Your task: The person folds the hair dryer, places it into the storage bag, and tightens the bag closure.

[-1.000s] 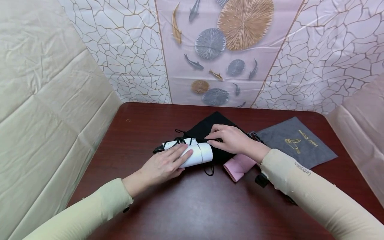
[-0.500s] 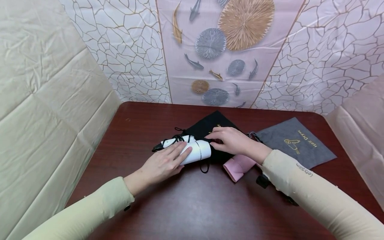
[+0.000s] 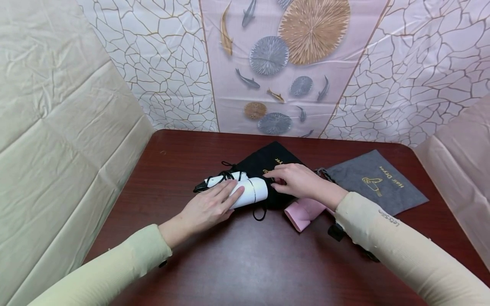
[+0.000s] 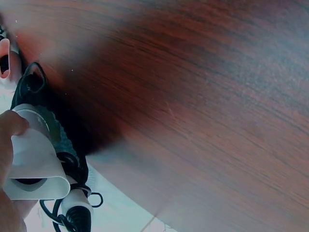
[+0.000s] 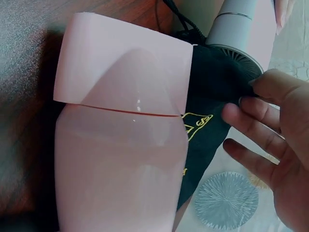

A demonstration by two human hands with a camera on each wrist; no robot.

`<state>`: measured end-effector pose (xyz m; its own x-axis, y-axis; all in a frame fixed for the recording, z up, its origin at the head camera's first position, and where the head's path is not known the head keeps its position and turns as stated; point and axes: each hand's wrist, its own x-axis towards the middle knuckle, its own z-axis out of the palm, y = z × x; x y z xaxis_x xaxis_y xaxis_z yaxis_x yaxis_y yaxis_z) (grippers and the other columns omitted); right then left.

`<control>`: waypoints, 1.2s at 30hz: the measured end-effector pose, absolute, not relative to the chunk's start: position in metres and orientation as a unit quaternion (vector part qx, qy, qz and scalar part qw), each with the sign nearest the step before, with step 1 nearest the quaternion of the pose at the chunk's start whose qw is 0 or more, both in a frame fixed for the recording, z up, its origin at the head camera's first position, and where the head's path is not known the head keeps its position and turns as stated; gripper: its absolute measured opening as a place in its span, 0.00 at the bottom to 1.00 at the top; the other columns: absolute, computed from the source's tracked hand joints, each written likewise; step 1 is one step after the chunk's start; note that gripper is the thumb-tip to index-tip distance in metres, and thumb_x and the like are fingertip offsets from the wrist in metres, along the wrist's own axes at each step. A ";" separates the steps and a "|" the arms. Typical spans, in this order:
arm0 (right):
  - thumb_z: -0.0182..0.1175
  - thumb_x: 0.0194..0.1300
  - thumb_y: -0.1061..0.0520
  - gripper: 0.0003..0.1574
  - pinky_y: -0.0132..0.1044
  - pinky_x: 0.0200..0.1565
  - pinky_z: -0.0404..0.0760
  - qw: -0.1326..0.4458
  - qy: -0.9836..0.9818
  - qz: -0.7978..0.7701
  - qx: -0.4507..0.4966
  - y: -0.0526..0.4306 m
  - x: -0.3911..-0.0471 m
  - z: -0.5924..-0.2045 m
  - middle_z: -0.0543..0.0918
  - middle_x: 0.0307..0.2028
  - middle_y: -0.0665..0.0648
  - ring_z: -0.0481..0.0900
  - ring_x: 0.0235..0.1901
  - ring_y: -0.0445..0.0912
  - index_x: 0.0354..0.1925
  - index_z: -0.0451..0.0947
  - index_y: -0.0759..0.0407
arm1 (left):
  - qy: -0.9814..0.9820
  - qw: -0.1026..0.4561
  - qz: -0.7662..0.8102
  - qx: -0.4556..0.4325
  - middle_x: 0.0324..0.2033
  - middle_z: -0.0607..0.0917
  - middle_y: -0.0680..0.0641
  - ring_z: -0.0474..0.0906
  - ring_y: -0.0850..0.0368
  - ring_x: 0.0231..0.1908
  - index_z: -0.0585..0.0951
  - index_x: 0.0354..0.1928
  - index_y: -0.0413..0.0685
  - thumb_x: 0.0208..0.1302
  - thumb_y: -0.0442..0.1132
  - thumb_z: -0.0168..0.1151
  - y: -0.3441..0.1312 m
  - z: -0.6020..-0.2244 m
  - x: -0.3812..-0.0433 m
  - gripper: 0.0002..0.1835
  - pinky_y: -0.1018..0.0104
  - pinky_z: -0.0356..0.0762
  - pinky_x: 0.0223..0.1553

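Note:
A white hair dryer [image 3: 257, 190] lies on its side, its folded handle wrapped in black cord [image 3: 226, 175]. My left hand [image 3: 206, 209] holds its barrel near the nozzle, fingers over the top; the flat nozzle opening shows in the left wrist view. At the dryer's vented rear end is a black drawstring bag [image 3: 273, 151] with gold print. Thumb and fingertip of my right hand [image 3: 298, 180] pinch the bag's fabric beside that vent, as the right wrist view shows. A pink hair dryer [image 5: 120, 159] lies beneath my right wrist, partly hidden by the forearm in the head view.
A grey pouch [image 3: 398, 187] printed "Hair Dryer" lies flat at the right. The dark red wooden table [image 3: 249, 263] reaches back to a patterned cloth [image 3: 176, 76], with plain cloth [image 3: 57, 106] at the left side.
The white dryer and my left hand have shifted slightly left and back. My right hand has moved a little lower and right, uncovering more of the black bag's gold print.

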<state>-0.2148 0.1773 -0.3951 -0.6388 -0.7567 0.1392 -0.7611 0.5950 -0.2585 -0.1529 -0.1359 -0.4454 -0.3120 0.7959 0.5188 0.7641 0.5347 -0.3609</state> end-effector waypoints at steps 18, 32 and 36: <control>0.71 0.69 0.60 0.17 0.42 0.42 0.86 -0.028 -0.878 0.262 0.399 0.173 -0.215 -0.398 0.90 0.35 0.45 0.85 0.36 0.38 0.55 0.89 0.59 | -0.824 0.323 0.038 -0.464 0.62 0.84 0.35 0.83 0.43 0.62 0.80 0.68 0.40 0.59 0.49 0.80 -0.126 -0.449 -0.158 0.38 0.58 0.81 0.63; 0.71 0.70 0.61 0.14 0.42 0.42 0.87 -0.015 -0.870 0.292 0.396 0.170 -0.216 -0.393 0.90 0.36 0.46 0.85 0.36 0.40 0.53 0.89 0.60 | -0.837 0.313 0.028 -0.449 0.62 0.84 0.35 0.83 0.44 0.62 0.79 0.68 0.35 0.61 0.50 0.79 -0.111 -0.450 -0.160 0.39 0.58 0.82 0.63; 0.72 0.69 0.61 0.14 0.42 0.40 0.87 -0.012 -0.874 0.285 0.394 0.170 -0.216 -0.391 0.89 0.35 0.46 0.84 0.35 0.39 0.53 0.89 0.60 | -0.832 0.323 0.035 -0.449 0.61 0.85 0.35 0.84 0.44 0.62 0.79 0.67 0.34 0.61 0.51 0.79 -0.107 -0.452 -0.161 0.38 0.58 0.81 0.63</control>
